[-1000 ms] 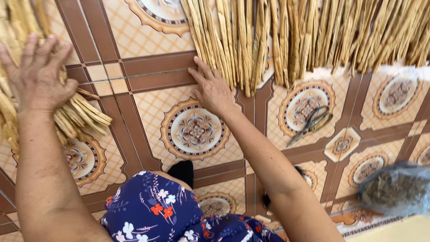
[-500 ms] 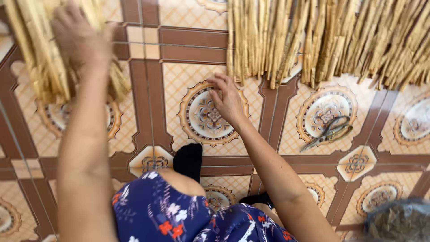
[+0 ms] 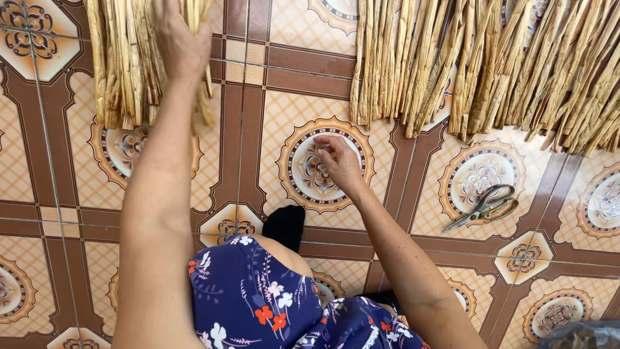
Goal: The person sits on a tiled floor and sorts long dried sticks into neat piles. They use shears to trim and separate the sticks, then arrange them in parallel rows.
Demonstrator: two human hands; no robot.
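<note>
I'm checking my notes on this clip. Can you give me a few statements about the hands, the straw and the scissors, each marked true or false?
1. The left hand grips a bundle of dried straw. True.
2. The right hand holds the scissors. False: the scissors lie alone on the tiled floor, off to its right.
3. The right hand is over a round tile pattern, below the row of straw. True.
4. The scissors lie on top of the straw. False: they lie on bare tile below it.
</note>
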